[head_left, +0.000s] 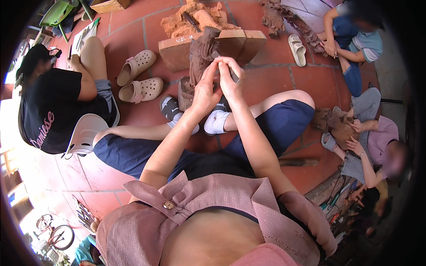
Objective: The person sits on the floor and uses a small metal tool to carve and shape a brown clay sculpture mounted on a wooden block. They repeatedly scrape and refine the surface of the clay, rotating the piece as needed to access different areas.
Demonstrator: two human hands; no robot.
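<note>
In front of me stands a dark brown carved wooden piece [204, 51], upright with a knobby top and rough grooves down its side. My left hand [206, 92] is closed at the carving's near right side, its fingertips meeting those of my other hand. Bent fingers close my right hand [230, 80] around a small greyish object, mostly hidden by the palm, whose kind I cannot make out. Behind the carving, a thick wooden slab [177, 51] bears an orange-brown rough carving [202, 17] with a dark-handled tool [191, 20] lying on it.
Beige clogs [141, 88] lie left of my feet on the red tile floor. A person in black [57, 97] sits at left. At right, people [355, 40] handle carved wood, one with a brown piece [344, 133]. A white sandal [297, 49] lies beyond the slab.
</note>
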